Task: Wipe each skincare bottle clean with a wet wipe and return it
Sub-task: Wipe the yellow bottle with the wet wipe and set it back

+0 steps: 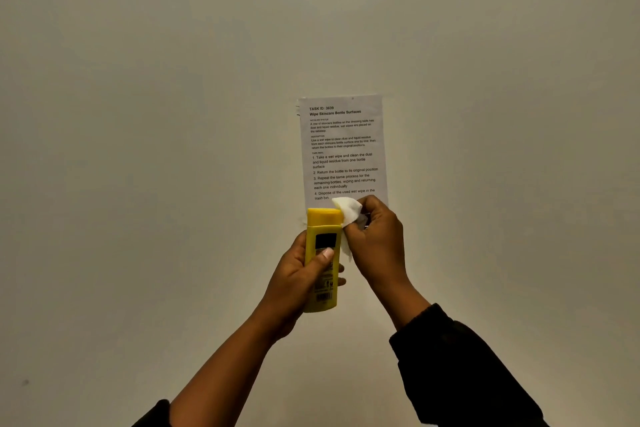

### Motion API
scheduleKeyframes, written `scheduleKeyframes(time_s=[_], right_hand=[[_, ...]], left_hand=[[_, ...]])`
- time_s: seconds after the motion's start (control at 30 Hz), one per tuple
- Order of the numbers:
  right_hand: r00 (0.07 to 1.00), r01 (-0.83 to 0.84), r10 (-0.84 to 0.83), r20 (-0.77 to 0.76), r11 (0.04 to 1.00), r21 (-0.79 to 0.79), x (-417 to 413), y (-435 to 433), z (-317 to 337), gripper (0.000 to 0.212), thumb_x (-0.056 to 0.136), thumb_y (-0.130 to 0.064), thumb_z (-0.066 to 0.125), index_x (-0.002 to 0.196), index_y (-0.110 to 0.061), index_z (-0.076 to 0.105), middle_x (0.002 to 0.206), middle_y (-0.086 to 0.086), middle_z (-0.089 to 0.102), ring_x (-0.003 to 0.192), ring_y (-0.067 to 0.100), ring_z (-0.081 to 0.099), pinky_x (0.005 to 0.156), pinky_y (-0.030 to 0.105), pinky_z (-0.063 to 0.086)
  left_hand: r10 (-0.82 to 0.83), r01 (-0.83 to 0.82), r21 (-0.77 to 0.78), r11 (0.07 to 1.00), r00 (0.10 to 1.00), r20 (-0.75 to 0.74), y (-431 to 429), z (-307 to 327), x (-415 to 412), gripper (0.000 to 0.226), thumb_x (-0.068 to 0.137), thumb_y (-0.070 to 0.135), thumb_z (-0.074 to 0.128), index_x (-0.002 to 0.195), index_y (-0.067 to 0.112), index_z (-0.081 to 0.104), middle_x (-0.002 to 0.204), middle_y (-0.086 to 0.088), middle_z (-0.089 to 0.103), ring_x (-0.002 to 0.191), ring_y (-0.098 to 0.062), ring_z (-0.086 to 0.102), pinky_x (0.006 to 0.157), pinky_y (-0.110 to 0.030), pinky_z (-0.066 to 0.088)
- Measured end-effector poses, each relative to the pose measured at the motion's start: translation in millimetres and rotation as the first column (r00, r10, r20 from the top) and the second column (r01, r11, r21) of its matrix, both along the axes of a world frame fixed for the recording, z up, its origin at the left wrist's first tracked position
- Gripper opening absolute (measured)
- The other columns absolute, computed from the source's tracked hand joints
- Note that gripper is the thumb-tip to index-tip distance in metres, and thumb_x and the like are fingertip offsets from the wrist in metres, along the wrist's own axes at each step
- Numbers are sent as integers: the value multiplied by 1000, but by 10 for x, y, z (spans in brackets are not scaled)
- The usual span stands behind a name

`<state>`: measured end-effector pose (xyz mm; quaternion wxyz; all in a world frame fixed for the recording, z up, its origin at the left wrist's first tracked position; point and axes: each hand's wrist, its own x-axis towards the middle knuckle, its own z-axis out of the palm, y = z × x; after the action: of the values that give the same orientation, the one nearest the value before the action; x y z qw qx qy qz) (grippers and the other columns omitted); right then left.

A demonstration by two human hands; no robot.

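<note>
Head view is showing both hands raised in front of a pale wall [156,97]. The left hand [294,277] is gripping a yellow bottle [329,274] upright, fingers wrapping behind it and mostly hiding there, thumb [323,255] lying across the front. The right hand [379,243] is pinching a white wipe [348,210] against the cap's right edge; much of the wipe is bunching inside the curled fingers and cannot be made out. Both forearms are running off the bottom edge, the right in a dark sleeve [460,371], the left showing only a dark corner of sleeve [152,416].

Bare wall is spreading wide on both sides of the hands and above them. A printed sheet [343,149] is hanging on the wall directly behind the bottle; the wipe and right hand are covering its bottom edge.

The sheet is reading "TASK ID: 3639" and "Wipe Skincare Bottle Surfaces", then numbered steps, among them "Return the bottle to its original position" and "Dispose of the used wet wipe in the trash bin". The bottle is showing a black patch under the cap and a barcode near its base; its small print is too fine to read.
</note>
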<state>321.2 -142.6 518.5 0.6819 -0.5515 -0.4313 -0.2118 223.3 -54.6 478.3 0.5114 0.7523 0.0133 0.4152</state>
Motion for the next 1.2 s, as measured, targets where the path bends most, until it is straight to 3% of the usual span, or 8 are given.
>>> scheduleKeyframes(time_s=[0.17,0.33,0.6,0.67,0.77,0.87,1.0,1.2], right_hand=[[997,44,-47,55,997,68,-112,5,-89,8,90,-19,63,93,-16,57,99,-1,62,94,15,60,80,31,57],[981,63,-79,178,994,94,-218,-42,-102,9,89,-13,61,94,-17,55,105,1,60,110,19,56,93,27,50],[765,199,-151,626,980,-8,-476,-57,-78,10,84,-6,61,92,-11,63,92,4,60,85,20,54,74,31,51],[789,174,-136,600,985,-5,-421,-113,-61,12,82,-6,64,92,-12,61,93,3,59,86,18,55,77,30,53],[944,58,-70,321,997,49,-275,-213,33,17,85,-5,62,97,-15,60,101,2,63,98,14,57,88,30,52],[990,-21,23,142,1000,-10,-186,-301,127,22,88,-9,60,107,-19,63,114,0,64,115,18,54,100,30,46],[946,84,-28,323,984,-160,-285,-340,145,18,87,-9,62,103,-12,69,102,2,64,103,14,54,88,5,31],[824,219,-100,558,964,-150,-480,-356,109,18,84,-10,67,101,-10,70,97,4,63,92,10,46,90,10,25]], left_hand=[[30,-32,18,999,996,88,-38,4,-10,27,96,21,52,120,33,52,107,8,69,97,-13,70,71,-24,58],[58,-62,31,998,991,120,2,10,-18,30,97,18,52,123,35,53,114,4,67,104,-17,67,85,-37,57],[177,-180,-3,984,960,219,-1,-66,4,20,99,14,48,99,31,59,92,-1,68,76,-3,69,57,-17,54],[200,-226,84,970,949,244,25,-53,-53,24,97,11,54,103,33,64,93,6,71,85,-7,69,66,-18,55],[188,-233,147,961,945,266,64,-42,-134,33,95,11,57,109,40,66,100,13,71,94,-7,65,75,-16,53],[208,-257,147,955,936,285,58,-53,-150,37,94,12,59,112,43,64,108,23,69,104,-1,63,81,-11,51],[251,-304,132,944,916,313,50,-40,-82,25,91,17,64,115,23,69,108,6,71,101,-10,65,86,-21,54],[220,-276,138,951,921,321,-21,-38,-77,42,82,45,59,107,12,68,93,-4,70,89,-19,67,83,-30,56]])
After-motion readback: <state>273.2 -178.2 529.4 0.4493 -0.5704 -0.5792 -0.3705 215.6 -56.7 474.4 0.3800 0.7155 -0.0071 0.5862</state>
